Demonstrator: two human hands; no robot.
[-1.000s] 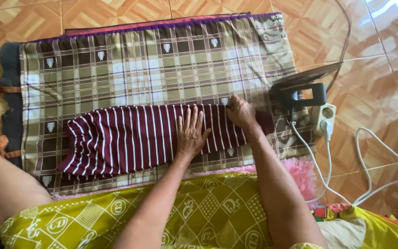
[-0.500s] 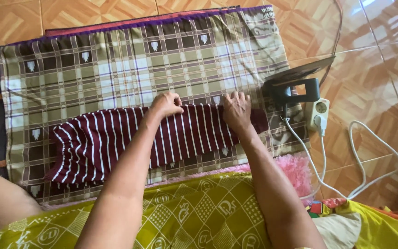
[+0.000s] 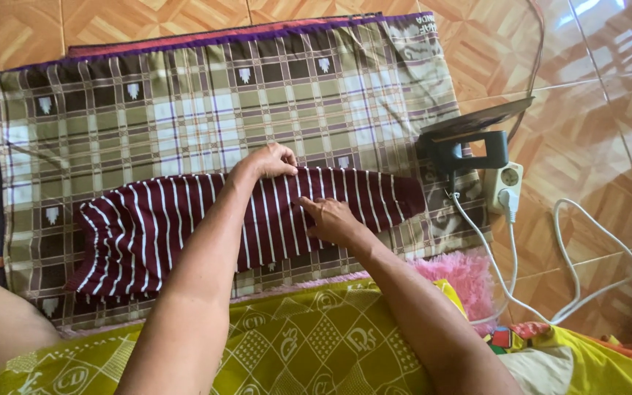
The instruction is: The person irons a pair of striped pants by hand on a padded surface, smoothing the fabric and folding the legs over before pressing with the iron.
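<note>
1. Left hand (image 3: 271,161): knuckles up, fingers curled and pinched on the far edge of the striped garment (image 3: 184,227), near its middle. Closed on the fabric.
2. Right hand (image 3: 328,218): palm down, flat on the same garment, fingers spread and pointing left. Pressing only, no grip.
3. Hands are near each other, left one farther from the body, right one closer. Forearms nearly cross over the garment.
4. Garment: maroon with thin white stripes, lying lengthwise left to right on the near half of the plaid cloth (image 3: 206,110). Left end flares wider, right end tapers to a plain maroon tip.
5. Plaid cloth: olive, brown and white checks, spread flat on the floor over darker layers, a purple and red edge showing along the far side.
6. Iron (image 3: 469,143): dark, standing on its heel at the cloth's right edge, just beyond the garment's tip.
7. White power strip (image 3: 505,186) beside the iron, plug in, white cable (image 3: 594,278) looping across the tiled floor (image 3: 594,95).
8. Pink fluffy item (image 3: 462,274) by the right forearm. Yellow patterned fabric (image 3: 294,344) across the lap, nearest the camera.
</note>
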